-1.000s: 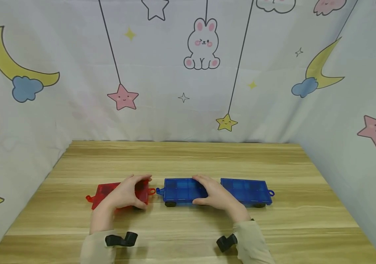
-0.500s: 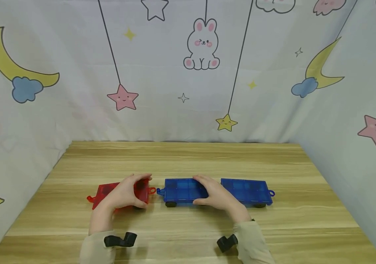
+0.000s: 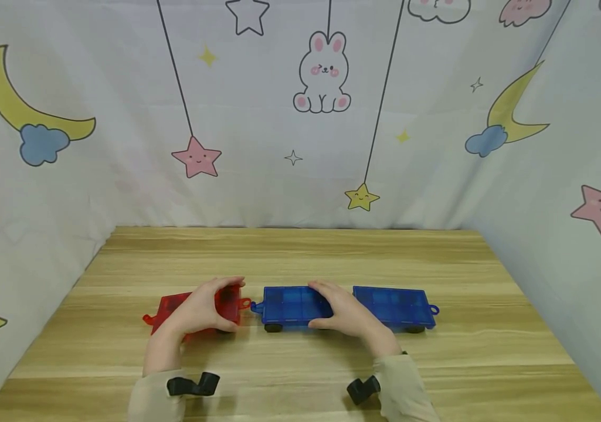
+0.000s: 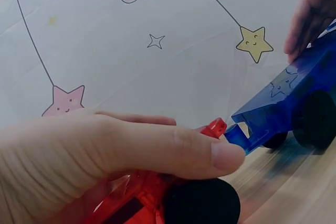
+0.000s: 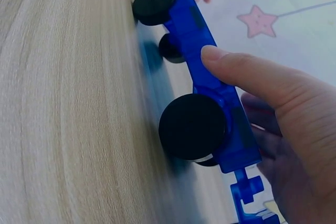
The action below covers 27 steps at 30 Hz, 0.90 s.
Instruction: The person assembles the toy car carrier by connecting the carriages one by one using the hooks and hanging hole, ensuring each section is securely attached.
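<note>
My left hand grips a red translucent toy train car across its top, thumb on the near side and fingers on the far side. The red ring at its right end sits right at the blue hook of the middle blue train car. In the left wrist view, the red ring is slightly higher than the hook. With thumb and fingers on opposite sides, my right hand holds that blue car near its right end. Black wheels show below it.
A second blue car stands to the right, joined to the middle one by a coupling. The cars line up across a wooden table. Behind it hangs a white curtain with printed stars, moons and a rabbit.
My left hand has moved the red car slightly to the right, bringing its ring closer to the blue hook. The right hand and both blue cars look nearly still.
</note>
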Each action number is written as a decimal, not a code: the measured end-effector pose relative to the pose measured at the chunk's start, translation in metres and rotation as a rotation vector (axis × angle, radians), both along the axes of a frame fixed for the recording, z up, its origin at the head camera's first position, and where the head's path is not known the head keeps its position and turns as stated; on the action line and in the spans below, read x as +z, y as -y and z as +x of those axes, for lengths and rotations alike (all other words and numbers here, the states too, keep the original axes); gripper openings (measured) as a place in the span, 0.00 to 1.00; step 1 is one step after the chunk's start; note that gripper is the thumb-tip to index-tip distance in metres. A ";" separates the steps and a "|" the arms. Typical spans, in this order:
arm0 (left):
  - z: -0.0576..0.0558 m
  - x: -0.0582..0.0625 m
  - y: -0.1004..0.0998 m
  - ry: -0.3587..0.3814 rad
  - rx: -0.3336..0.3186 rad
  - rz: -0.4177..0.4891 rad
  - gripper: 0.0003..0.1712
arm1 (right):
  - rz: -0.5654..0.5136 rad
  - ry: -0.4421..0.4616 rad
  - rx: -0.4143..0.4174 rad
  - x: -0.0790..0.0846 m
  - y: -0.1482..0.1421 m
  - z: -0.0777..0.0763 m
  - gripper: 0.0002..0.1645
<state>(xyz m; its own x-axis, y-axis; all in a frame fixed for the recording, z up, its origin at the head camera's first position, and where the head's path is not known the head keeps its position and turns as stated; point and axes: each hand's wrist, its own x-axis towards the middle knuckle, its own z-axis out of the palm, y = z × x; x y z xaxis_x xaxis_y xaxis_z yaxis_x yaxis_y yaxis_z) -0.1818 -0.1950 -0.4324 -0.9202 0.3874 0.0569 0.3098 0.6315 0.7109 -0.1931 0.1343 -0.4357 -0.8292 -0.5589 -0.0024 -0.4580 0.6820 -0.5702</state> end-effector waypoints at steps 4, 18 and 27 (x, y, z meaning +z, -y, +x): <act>0.000 0.000 -0.002 -0.005 -0.007 0.007 0.53 | -0.003 0.007 -0.002 0.000 0.000 0.000 0.49; -0.002 -0.002 -0.004 -0.005 -0.008 -0.004 0.53 | 0.000 0.007 -0.001 0.000 0.000 -0.001 0.49; -0.002 -0.001 -0.007 -0.007 -0.008 -0.008 0.53 | 0.000 0.003 0.001 0.000 0.000 -0.001 0.49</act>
